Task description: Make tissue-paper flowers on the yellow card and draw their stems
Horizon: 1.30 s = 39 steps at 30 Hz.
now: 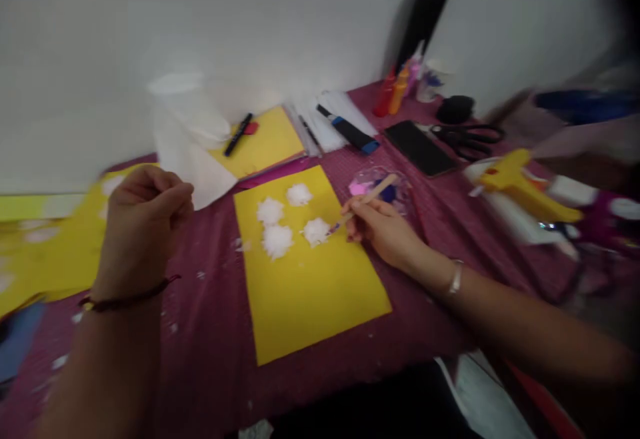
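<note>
Left hand (143, 225) nearest the lens, raised over the maroon table (210, 332), grip curled into a loose fist; can't tell if anything's pinched inside. Right hand (383, 229) rests at the right edge of the yellow sheet (310, 292), grip closed around a wooden stick (367, 200), purple-stained tip touching the rightmost of four white cotton tufts (317, 231) on the sheet's upper half. Stick's back end crosses a clear paint palette (400, 189) just behind the hand. Further back: phone (419, 147), black scissors (467, 137), yellow glue gun (520, 189), black marker (239, 135).
</note>
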Available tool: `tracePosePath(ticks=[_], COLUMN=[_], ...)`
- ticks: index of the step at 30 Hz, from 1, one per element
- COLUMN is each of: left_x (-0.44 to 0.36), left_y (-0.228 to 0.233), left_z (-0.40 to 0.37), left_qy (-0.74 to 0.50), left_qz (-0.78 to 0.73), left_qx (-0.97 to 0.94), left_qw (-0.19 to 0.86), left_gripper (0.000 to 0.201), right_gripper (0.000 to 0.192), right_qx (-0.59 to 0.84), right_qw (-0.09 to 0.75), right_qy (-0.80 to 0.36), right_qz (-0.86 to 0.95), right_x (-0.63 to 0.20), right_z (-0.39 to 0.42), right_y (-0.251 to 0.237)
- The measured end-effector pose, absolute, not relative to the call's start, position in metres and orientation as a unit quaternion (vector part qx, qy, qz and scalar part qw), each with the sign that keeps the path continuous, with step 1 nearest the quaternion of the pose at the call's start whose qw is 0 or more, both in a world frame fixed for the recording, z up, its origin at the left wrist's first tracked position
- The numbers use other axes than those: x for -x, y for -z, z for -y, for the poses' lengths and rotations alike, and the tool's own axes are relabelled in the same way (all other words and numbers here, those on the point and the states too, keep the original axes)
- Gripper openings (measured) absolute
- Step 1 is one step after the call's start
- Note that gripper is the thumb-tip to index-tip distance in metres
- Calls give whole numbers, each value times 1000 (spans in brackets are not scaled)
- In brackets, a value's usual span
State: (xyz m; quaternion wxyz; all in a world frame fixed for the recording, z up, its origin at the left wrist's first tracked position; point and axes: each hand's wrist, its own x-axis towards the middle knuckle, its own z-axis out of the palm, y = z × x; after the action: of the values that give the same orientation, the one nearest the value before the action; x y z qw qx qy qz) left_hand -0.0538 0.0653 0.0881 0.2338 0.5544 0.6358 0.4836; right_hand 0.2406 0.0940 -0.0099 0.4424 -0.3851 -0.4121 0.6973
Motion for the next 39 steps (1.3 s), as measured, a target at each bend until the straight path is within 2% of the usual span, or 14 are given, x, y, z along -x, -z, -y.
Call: tracePosePath(ticks=[2,4,5,7,11,16,21,23,25,26,28,30,33,39], left_x=[91,126,141,161,168,165,152,127,91,71,33,2,-26,-40], left_y=[-95,-91,-85,-68,-29,-4,-15,-23,-30,-33,-35,-34,-26,-16], left_z=[-52,-37,-30,-18,-15,-36,-38,-32,-26,-24,-22,-24,-31,-40], left_qy=[-497,-425,-359,-296,-193,-190,-282,-335,-374,-397,-472,-477,-461,-445], left_qz=[-670,-742,-775,-800,-793,-799,-814,-804,-774,-749,-663,-617,-579,-548], left_qx=[-524,-507,-516,-519,-577,-570,-507,-489,-495,-497,-423,-388,-390,-425], left_qw=[171,111,67,48,16,12,12,45,125,187,397,491,548,566], left_gripper=[30,28,20,14,21,17,21,20,26,28,27,24,21,15], right_gripper=[22,22,23,25,29,30,25,23,21,20,21,21,20,17], right_qx=[384,382,380,376,373,367,354,343,323,311,282,254,224,205], right_qw=[433,416,404,386,375,385,406,417,426,429,439,449,459,466], right_qy=[-710,-718,-722,-720,-696,-672,-666,-663,-659,-657,-652,-645,-630,-606], right_qz=[402,406,414,438,486,515,517,518,529,536,550,564,585,611], right_x=[-241,-242,-242,-242,-240,-239,-240,-241,-242,-242,-242,-241,-239,-236], right_z=[-92,-90,-89,-87,-84,-84,-84,-84,-82,-80,-77,-75,-73,-74], right_y=[11,12,12,12,11,11,10,7,3,1,-3,-4,-1,6])
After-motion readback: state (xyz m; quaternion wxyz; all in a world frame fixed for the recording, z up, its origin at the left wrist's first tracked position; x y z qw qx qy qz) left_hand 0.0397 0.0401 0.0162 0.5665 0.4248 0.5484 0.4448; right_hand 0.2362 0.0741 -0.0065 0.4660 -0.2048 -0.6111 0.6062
